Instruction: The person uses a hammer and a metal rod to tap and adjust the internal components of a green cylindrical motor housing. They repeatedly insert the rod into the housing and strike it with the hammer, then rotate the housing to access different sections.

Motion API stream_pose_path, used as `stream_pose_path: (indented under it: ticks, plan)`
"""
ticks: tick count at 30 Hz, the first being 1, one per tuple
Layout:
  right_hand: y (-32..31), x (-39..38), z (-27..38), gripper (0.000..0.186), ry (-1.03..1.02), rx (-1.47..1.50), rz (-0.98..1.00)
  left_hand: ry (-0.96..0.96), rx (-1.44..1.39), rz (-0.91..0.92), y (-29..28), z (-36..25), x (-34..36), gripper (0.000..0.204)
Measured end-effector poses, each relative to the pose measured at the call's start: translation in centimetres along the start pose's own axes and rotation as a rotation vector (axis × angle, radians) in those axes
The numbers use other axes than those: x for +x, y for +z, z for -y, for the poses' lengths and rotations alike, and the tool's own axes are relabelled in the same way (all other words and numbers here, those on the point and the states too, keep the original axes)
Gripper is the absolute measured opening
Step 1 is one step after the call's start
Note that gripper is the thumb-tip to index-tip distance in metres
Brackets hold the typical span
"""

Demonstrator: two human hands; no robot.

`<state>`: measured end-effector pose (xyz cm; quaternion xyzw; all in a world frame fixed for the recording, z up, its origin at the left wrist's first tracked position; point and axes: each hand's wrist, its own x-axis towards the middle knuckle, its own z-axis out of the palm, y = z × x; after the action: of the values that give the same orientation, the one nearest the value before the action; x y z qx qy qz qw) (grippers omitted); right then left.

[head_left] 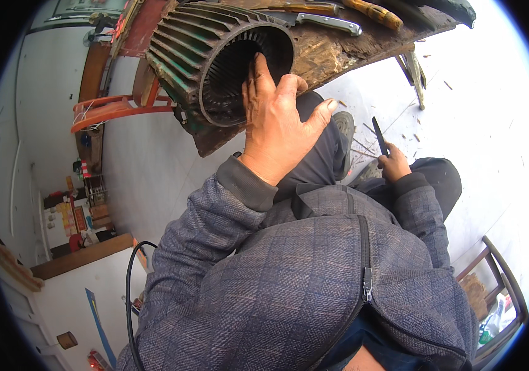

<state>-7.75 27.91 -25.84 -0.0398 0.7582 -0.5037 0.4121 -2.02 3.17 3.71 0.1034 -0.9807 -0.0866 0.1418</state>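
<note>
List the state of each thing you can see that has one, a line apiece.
Left grip: open, at the mouth of the housing.
Right grip: closed around the dark tool.
Dark tool: held, pointing forward.
Housing: open-ended, grimy, on the bench.
Silver-handled tool: lying on the bench.
Bench: worn.
Jacket: partly zipped, open at the collar.
Scraps: scattered on the floor.
</note>
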Motion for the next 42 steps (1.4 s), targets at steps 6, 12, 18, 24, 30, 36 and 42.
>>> stream_pose_path:
  ticks: [6, 12, 18, 24, 30, 36, 42]
  plan:
    - [0.0, 0.3, -0.7, 0.058, -0.034, -0.048, -0.015, -0.007, -0.024, 0.005, 0.1, -0.8, -0.6, 0.055]
    - [0.0, 0.5, -0.8, 0.059, -0.008, 0.002, 0.0, 0.051, 0.314, 0.037, -1.3, 0.2, -0.4, 0.064]
    - [0.0, 0.2, -0.3, 0.061, -0.009, -0.024, 0.015, 0.004, 0.327, 0.058, -1.0, 1.2, 1.5, 0.062]
    - [0.1, 0.4, -0.5, 0.056, -0.003, -0.002, -0.006, -0.09, -0.208, -0.096, 0.9, 0.3, 1.7, 0.047]
    - [0.2, 1.1, -2.0, 0.052, -0.035, 0.028, 0.004, -0.023, -0.152, -0.062, 0.7, -1.3, 0.4, 0.053]
    - [0.0, 1.3, -2.1, 0.049, -0.07, 0.014, -0.016, 0.504, -0.032, -0.268, -5.8, 0.2, -2.2, 0.056]
    - [-0.7, -1.0, 0.7, 0.047, 0.028, 0.118, -0.005, 0.061, -0.197, -0.508, -6.9, 11.5, -5.1, 0.093]
